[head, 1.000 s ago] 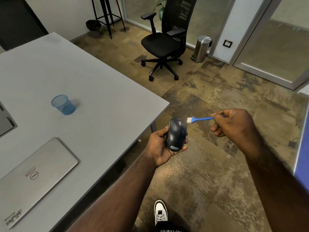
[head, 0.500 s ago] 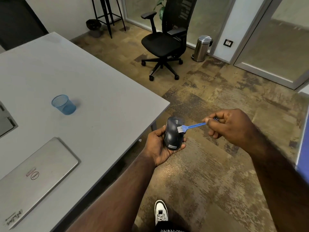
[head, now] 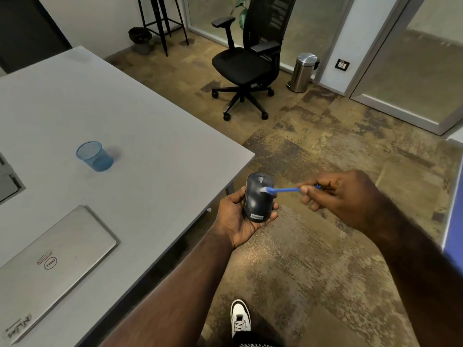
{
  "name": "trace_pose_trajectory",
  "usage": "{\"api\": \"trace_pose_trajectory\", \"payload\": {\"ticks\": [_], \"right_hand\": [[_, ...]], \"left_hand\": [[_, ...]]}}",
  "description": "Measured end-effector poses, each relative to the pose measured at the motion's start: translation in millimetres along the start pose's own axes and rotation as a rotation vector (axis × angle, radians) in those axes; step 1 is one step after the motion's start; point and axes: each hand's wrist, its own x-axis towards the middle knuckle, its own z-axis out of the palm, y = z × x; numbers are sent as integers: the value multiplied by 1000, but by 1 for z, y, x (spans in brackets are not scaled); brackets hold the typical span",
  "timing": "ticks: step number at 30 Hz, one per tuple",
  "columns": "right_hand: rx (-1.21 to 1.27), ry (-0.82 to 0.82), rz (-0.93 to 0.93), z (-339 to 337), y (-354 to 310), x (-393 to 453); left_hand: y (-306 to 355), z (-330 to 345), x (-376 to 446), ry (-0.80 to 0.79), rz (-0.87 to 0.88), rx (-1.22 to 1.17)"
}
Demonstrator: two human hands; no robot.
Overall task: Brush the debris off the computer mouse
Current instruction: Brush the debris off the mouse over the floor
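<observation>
head view, the only one supplied: i stand beside the corner of a grey table [head: 150,156], over patterned carpet, with my left hand [head: 236,219] cupped under a dark lenovo computer mouse [head: 256,204]. the mouse is held in the air just off the table edge, its top face up, scroll wheel away from me and logo end toward my wrist. my left fingers curl up around its sides, so that grip is closed on the mouse. my right hand [head: 343,196] pinches the handle of a small blue brush [head: 283,189] between thumb and fingertips, the other fingers curled beneath. the pale bristle end lies on the upper middle of the mouse shell, just below the wheel, and appears to be touching it. status, in my judgement: brushing is under way, not finished. i cannot make out any debris on the shell at this size; a pale sheen on the top may be reflection or dust, and i cannot tell which. the sides, the wheel gap and the underside show no sign either way, so i would count them as still to be covered. elsewhere on the table: a blue mesh pen cup [head: 94,156] and a closed silver dell laptop [head: 50,266], both well apart from my hands. a black office chair [head: 246,63] and a steel pedal bin [head: 303,71] stand further off.
</observation>
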Motion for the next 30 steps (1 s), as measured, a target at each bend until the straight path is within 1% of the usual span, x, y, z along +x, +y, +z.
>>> {"api": "trace_pose_trajectory", "payload": {"ticks": [3,5,9,13,15,17,19,22,25,27,28,30], "right_hand": [[-21,-185,-23,2,-1,-5],[13,-182,-31,1,1,-6],[37,-50,-8,5,7,-3],[-33,250,37,13,8,-2],[-51,319,33,15,6,-2],[-65,265,10,16,5,-3],[-55,144,-13,16,5,-5],[66,1,-37,5,3,-6],[99,-67,-75,-1,1,-7],[54,-51,-61,4,1,-7],[31,4,-50,7,1,-7],[-8,165,-47,9,2,-7]], "left_hand": [[1,-1,2,3,23,-46],[3,-2,2,-4,39,-63],[3,-1,2,-5,28,-66],[2,-2,2,-11,5,-50],[3,-3,1,-27,1,-42],[4,-3,0,-41,-2,-30],[4,-4,0,-41,7,-27],[3,-9,1,-18,15,-80],[3,-8,1,-38,28,-115],[3,-6,1,-52,26,-85],[3,-4,1,-49,22,-74],[3,-3,1,-38,7,-69]]}}
